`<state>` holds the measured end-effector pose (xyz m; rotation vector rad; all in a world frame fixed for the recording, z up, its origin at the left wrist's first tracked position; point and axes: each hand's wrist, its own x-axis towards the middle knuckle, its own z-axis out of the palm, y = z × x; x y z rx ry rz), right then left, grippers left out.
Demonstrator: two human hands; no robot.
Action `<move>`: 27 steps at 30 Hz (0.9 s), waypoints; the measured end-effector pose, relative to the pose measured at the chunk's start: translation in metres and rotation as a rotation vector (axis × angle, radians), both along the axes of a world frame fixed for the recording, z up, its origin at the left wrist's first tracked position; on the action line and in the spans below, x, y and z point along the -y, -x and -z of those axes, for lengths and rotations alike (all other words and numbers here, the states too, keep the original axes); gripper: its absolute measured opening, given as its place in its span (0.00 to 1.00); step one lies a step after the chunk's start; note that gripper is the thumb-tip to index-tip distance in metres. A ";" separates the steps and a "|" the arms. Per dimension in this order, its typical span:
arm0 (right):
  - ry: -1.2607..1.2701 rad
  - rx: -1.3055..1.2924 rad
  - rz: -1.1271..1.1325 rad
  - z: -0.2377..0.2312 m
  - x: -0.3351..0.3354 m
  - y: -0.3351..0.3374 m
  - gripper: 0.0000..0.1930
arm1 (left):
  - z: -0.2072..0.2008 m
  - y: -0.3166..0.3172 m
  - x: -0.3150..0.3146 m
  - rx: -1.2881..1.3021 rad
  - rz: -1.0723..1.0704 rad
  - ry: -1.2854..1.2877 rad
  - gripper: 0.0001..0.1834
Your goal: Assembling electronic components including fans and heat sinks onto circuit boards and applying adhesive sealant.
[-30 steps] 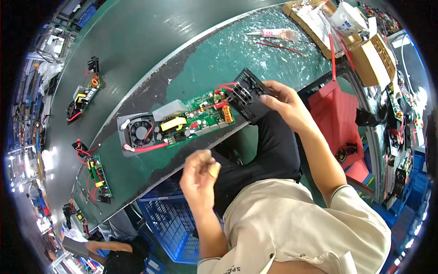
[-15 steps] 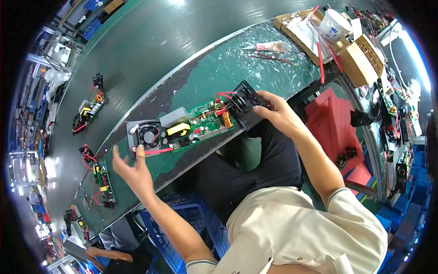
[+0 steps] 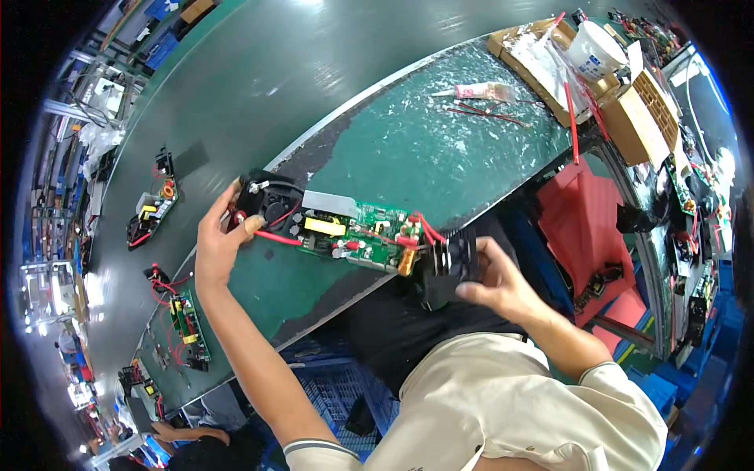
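A long green circuit board (image 3: 369,235) with a silver heat sink, a yellow transformer and red wires lies slantwise over the near part of the worktable. At its left end is a black fan panel (image 3: 275,206), tilted up, with my left hand (image 3: 218,247) closed on its left edge, thumb near a red wire. Wires also join the board's right end to a black end panel (image 3: 449,271). My right hand (image 3: 510,289) grips that panel by its right side, over the table's near edge. The fingertips behind both panels are partly hidden.
A glue tube (image 3: 487,93) and thin red-black wires lie farther back. At the right are a cardboard tray (image 3: 542,67), a white tub (image 3: 595,51) and red sheets (image 3: 585,235). More board assemblies (image 3: 153,206) sit at the left. Another person's arm (image 3: 188,432) shows lower left.
My left hand has moved onto the fan panel, which now stands tilted up instead of lying flat. My right hand has brought its end panel right and nearer to me, and the board has shifted right.
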<state>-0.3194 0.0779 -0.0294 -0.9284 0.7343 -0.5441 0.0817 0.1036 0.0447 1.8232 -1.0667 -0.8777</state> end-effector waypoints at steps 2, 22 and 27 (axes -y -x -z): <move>-0.152 0.022 -0.034 -0.006 -0.011 -0.008 0.31 | 0.001 -0.007 0.019 0.001 0.047 0.030 0.36; 0.344 -0.067 -0.978 0.017 0.106 0.005 0.24 | -0.004 0.047 0.036 0.598 0.061 0.076 0.19; 0.322 0.002 -0.987 0.023 0.123 0.006 0.21 | 0.002 0.046 0.021 0.756 0.148 0.075 0.20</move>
